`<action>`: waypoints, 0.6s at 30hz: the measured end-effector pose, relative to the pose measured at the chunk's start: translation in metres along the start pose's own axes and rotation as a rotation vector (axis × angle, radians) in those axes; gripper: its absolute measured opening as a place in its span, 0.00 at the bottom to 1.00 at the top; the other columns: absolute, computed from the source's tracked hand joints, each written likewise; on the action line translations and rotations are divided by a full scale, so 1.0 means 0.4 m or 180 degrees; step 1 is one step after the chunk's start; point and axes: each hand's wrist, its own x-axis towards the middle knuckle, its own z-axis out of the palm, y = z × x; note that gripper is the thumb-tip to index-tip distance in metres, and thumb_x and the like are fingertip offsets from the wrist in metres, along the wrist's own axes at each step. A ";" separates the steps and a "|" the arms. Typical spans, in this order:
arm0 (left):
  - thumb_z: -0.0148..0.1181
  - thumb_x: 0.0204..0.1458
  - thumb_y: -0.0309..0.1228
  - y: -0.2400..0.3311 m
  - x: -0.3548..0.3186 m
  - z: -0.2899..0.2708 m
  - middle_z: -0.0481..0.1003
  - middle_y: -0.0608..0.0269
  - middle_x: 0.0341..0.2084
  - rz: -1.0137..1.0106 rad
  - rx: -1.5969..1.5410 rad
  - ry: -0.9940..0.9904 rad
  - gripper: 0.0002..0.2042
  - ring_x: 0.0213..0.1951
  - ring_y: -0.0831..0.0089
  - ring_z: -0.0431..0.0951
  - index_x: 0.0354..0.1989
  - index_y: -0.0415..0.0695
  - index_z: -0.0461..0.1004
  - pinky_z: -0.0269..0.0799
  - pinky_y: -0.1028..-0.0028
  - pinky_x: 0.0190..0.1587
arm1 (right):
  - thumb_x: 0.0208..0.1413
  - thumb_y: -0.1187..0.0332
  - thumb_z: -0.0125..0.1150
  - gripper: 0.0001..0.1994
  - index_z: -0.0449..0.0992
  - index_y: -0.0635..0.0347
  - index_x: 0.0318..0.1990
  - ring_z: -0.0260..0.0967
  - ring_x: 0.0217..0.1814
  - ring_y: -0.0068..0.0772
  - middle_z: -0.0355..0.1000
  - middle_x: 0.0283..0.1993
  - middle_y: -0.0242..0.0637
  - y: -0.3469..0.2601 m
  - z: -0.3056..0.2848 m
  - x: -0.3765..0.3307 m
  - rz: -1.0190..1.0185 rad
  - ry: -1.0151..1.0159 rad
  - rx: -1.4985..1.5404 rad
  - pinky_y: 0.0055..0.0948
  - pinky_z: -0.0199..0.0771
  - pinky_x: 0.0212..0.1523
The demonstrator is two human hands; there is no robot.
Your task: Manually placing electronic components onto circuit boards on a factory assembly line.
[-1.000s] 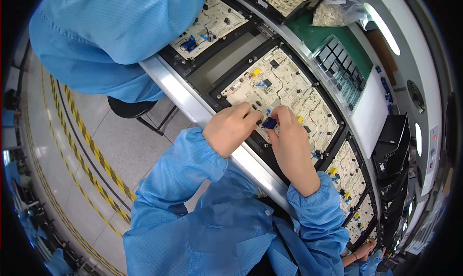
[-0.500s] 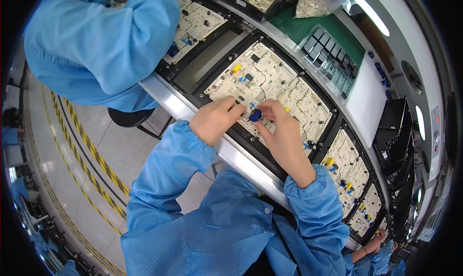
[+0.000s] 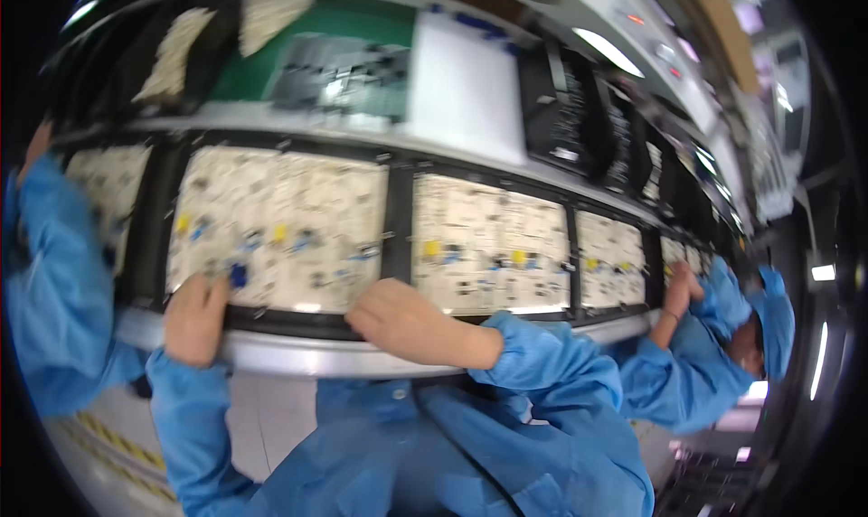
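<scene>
The view is smeared by motion. My left hand [image 3: 197, 318] reaches over the front edge of a cream circuit board [image 3: 330, 196], its fingertips at the board's lower left. Right beside those fingertips stands a dark blue component [image 3: 238, 275] on the board. Blur hides whether the fingers pinch anything. Near the same board's front right corner, my right hand [image 3: 398, 318] is closed with its fingers curled under. What it holds, if anything, is hidden. Small yellow parts [image 3: 279, 234] and blue parts dot the board.
More boards in black frames, such as one circuit board [image 3: 488, 291], run rightward along a metal rail [image 3: 298, 354]. Behind lie a tray of black parts [image 3: 344, 76], a white sheet [image 3: 461, 92] and black bins [image 3: 565, 110]. Co-workers' blue sleeves [image 3: 59, 282] flank me.
The view has swung to the right. My right hand has left the blue component and moved right, toward the board's front corner. My left hand is now beside that component.
</scene>
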 end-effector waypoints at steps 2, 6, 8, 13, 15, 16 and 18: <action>0.49 0.42 0.24 -0.023 -0.018 0.033 0.64 0.55 0.29 0.0059 0.0303 -0.0225 0.14 0.31 0.59 0.69 0.40 0.42 0.68 0.67 0.65 0.31 | 0.39 0.71 0.54 0.10 0.70 0.64 0.33 0.63 0.36 0.37 0.63 0.29 0.38 0.030 -0.007 -0.044 -0.0337 0.0046 -0.0308 0.32 0.63 0.41; 0.48 0.43 0.23 -0.039 -0.044 0.047 0.64 0.51 0.34 -0.0094 0.0575 -0.0582 0.16 0.38 0.55 0.68 0.44 0.42 0.68 0.67 0.65 0.40 | 0.37 0.70 0.53 0.10 0.69 0.63 0.30 0.61 0.36 0.36 0.62 0.29 0.38 0.042 0.002 -0.080 -0.0457 0.0275 -0.0377 0.32 0.61 0.43; 0.47 0.44 0.23 -0.055 -0.040 0.078 0.63 0.51 0.33 0.0072 0.0637 -0.0404 0.15 0.37 0.54 0.68 0.43 0.40 0.67 0.67 0.64 0.39 | 0.38 0.69 0.51 0.07 0.67 0.60 0.28 0.60 0.35 0.33 0.60 0.28 0.35 0.054 -0.011 -0.084 -0.0472 0.0382 -0.0487 0.29 0.59 0.42; 0.52 0.44 0.21 -0.047 -0.011 0.053 0.64 0.49 0.36 -0.0050 0.0526 -0.0771 0.14 0.37 0.52 0.69 0.42 0.41 0.67 0.67 0.63 0.37 | 0.41 0.68 0.49 0.05 0.67 0.55 0.27 0.60 0.36 0.26 0.61 0.28 0.29 0.060 -0.012 -0.096 -0.0397 0.0385 -0.0586 0.24 0.55 0.38; 0.55 0.43 0.21 -0.043 -0.013 0.035 0.66 0.50 0.32 -0.0179 0.0416 -0.0793 0.12 0.35 0.52 0.69 0.39 0.40 0.69 0.67 0.62 0.35 | 0.42 0.68 0.49 0.05 0.67 0.55 0.29 0.60 0.37 0.25 0.61 0.29 0.29 0.061 0.001 -0.089 -0.0376 0.0311 -0.0380 0.24 0.54 0.37; 0.55 0.44 0.22 -0.040 -0.016 0.027 0.67 0.50 0.33 -0.0210 0.0305 -0.0667 0.11 0.35 0.51 0.70 0.38 0.40 0.69 0.67 0.62 0.35 | 0.43 0.68 0.48 0.07 0.67 0.55 0.32 0.60 0.37 0.25 0.61 0.30 0.29 0.060 0.006 -0.087 -0.0390 0.0354 -0.0243 0.25 0.54 0.36; 0.55 0.44 0.22 -0.034 -0.043 0.020 0.68 0.49 0.35 -0.0351 0.0091 -0.0502 0.10 0.37 0.51 0.70 0.38 0.40 0.70 0.67 0.62 0.37 | 0.43 0.68 0.48 0.08 0.67 0.54 0.34 0.60 0.37 0.25 0.62 0.30 0.29 0.061 0.020 -0.083 -0.0449 0.0434 0.0043 0.25 0.55 0.36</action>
